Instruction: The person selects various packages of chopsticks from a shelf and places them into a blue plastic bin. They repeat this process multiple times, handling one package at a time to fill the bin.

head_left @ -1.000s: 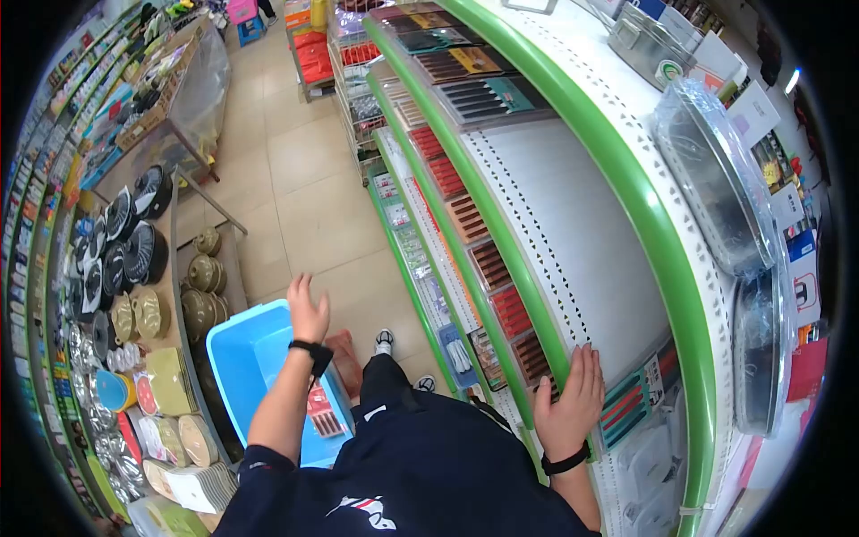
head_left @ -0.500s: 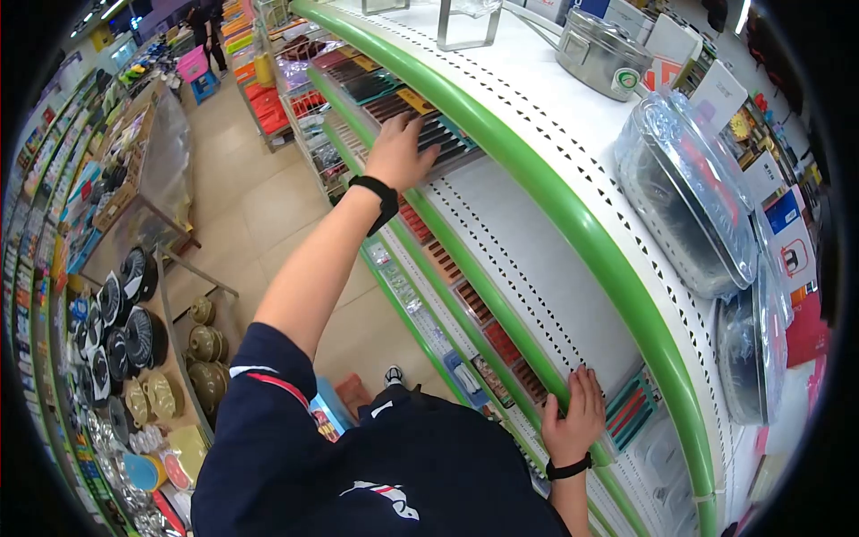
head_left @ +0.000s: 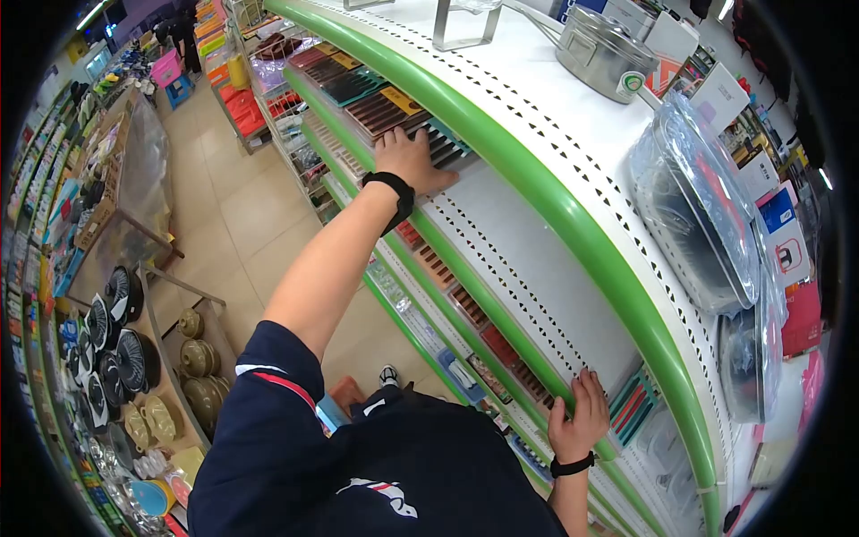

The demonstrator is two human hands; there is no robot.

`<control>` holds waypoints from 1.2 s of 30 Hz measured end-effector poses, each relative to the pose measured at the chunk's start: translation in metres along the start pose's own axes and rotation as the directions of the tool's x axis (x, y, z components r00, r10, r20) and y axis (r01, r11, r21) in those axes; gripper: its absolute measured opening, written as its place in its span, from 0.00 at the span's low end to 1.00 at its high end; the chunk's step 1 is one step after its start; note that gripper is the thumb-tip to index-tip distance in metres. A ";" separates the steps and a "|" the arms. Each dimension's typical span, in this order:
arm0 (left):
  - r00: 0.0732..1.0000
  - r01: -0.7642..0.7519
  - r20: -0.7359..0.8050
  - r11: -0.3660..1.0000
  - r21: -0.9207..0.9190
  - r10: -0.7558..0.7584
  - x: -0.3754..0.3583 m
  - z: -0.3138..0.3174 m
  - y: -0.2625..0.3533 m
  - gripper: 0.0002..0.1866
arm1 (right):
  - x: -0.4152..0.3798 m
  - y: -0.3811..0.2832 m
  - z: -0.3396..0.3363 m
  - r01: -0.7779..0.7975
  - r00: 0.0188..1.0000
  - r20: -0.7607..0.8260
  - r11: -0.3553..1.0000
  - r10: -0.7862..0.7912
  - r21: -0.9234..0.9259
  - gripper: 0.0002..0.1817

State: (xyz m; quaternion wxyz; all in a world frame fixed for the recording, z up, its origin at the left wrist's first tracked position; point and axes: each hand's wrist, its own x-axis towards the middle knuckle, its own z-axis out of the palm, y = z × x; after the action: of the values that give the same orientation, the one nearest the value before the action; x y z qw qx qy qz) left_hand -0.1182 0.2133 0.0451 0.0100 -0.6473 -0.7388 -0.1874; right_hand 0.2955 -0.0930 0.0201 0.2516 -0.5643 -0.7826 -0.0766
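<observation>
My left hand (head_left: 414,163), with a black band at the wrist, rests at the near end of a row of packed dark sticks (head_left: 385,115) that look like chopsticks. Its fingers lie spread over the brown and teal packs, and the thumb points out to the right over the white shelf (head_left: 528,242). Lower right, my right hand (head_left: 578,419) lies with its fingers stretched out across the green shelf edge and the white surface. Just right of it are teal and red stick packs (head_left: 633,407). Neither hand holds anything that I can see.
Above, a green-edged top shelf (head_left: 573,215) carries a steel pot (head_left: 604,55) and plastic-wrapped dark trays (head_left: 693,215). Lower shelves hold boxed small goods. Across the tiled aisle (head_left: 259,201), a table bears black pans (head_left: 134,358). A person (head_left: 186,40) stands far off.
The view has shifted slightly. My left hand has moved a little along the row of packs, and its thumb now reaches farther out. My right hand stays on the shelf edge.
</observation>
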 end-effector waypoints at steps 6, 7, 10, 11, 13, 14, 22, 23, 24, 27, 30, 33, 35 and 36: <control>0.998 -0.012 -0.063 1.000 -0.021 0.011 -0.005 -0.009 0.016 0.53 | -0.001 -0.001 -0.001 -0.013 1.000 -0.001 1.000 0.013 -0.013 0.19; 0.994 -0.025 -0.109 0.999 -0.024 0.022 -0.007 -0.008 0.018 0.53 | -0.001 -0.001 0.000 -0.012 1.000 -0.004 1.000 0.012 -0.012 0.19; 0.997 0.012 -0.070 0.998 -0.055 -0.016 -0.013 -0.014 0.027 0.54 | -0.002 -0.001 0.000 -0.015 1.000 0.000 1.000 0.015 -0.010 0.19; 0.999 0.038 -0.028 0.997 -0.066 -0.040 -0.015 -0.016 0.029 0.54 | -0.002 -0.001 0.000 -0.017 1.000 0.003 1.000 0.017 -0.009 0.19; 0.996 0.074 0.044 0.995 -0.073 -0.071 -0.018 -0.019 0.029 0.57 | -0.003 -0.001 -0.001 -0.022 1.000 0.010 1.000 0.022 -0.008 0.19; 0.993 0.091 0.080 0.993 -0.075 -0.085 -0.020 -0.020 0.028 0.59 | -0.002 -0.001 -0.002 -0.014 1.000 0.009 1.000 0.014 -0.004 0.20; 0.976 0.159 0.140 0.986 0.053 -0.165 -0.035 -0.024 0.034 0.66 | -0.004 0.002 -0.003 0.019 1.000 0.015 1.000 -0.019 0.004 0.22; 0.975 0.166 0.136 0.984 0.066 -0.174 -0.037 -0.025 0.036 0.66 | -0.004 0.002 -0.003 0.019 1.000 0.019 1.000 -0.020 0.004 0.22; 0.979 0.161 0.113 0.985 0.064 -0.167 -0.039 -0.026 0.038 0.65 | -0.005 0.002 -0.003 0.020 1.000 0.022 1.000 -0.020 0.005 0.22; 0.986 0.156 0.044 0.986 0.058 -0.159 -0.049 -0.029 0.040 0.62 | -0.006 0.003 -0.004 0.023 0.999 0.031 1.000 -0.023 0.007 0.23; 0.989 0.146 -0.037 0.988 0.042 -0.145 -0.067 -0.039 0.042 0.59 | -0.006 0.003 -0.004 0.033 0.999 0.034 0.999 -0.033 0.015 0.24; 0.983 0.129 -0.131 0.991 0.015 -0.126 -0.101 -0.048 0.038 0.57 | -0.007 0.005 -0.003 0.035 0.999 0.036 0.999 -0.036 0.020 0.25; 0.955 0.103 -0.280 0.995 -0.004 -0.100 -0.129 -0.043 0.026 0.56 | -0.009 0.006 -0.002 0.037 0.998 0.042 0.999 -0.038 0.018 0.25; 0.932 0.081 -0.353 0.997 -0.013 -0.080 -0.145 -0.038 0.018 0.55 | -0.009 0.007 -0.002 0.041 0.998 0.046 0.999 -0.042 0.016 0.25</control>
State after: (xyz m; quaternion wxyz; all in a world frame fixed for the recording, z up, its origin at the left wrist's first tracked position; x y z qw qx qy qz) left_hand -0.0862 0.0658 0.0476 0.1353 -0.5724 -0.7510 -0.3000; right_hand 0.3043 -0.0992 0.0165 0.2358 -0.5477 -0.8003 -0.0627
